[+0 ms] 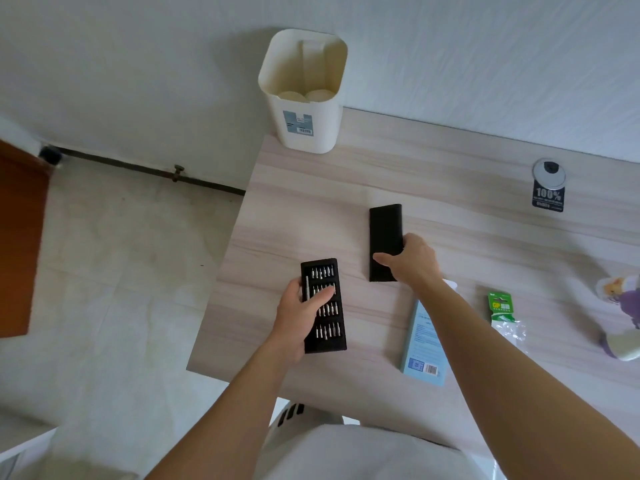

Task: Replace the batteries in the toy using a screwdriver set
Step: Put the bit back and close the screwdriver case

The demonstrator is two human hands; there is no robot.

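Observation:
A black bit tray (329, 323) with several rows of silver bits and a slim driver along its left side lies on the wooden table (311, 209). My left hand (300, 311) grips the tray's left edge, thumb across the bits. The tray's black sleeve (385, 230) lies flat just to the right, and my right hand (412, 261) holds its near end. A green pack of batteries (500, 304) lies further right. The purple and white toy (621, 317) sits at the table's right edge, partly cut off.
A cream bin (304, 98) stands at the table's far left corner. A light blue box (424, 341) lies under my right forearm. A round cable cap with a black sticker (549, 188) sits far right. The table's left edge drops to tiled floor.

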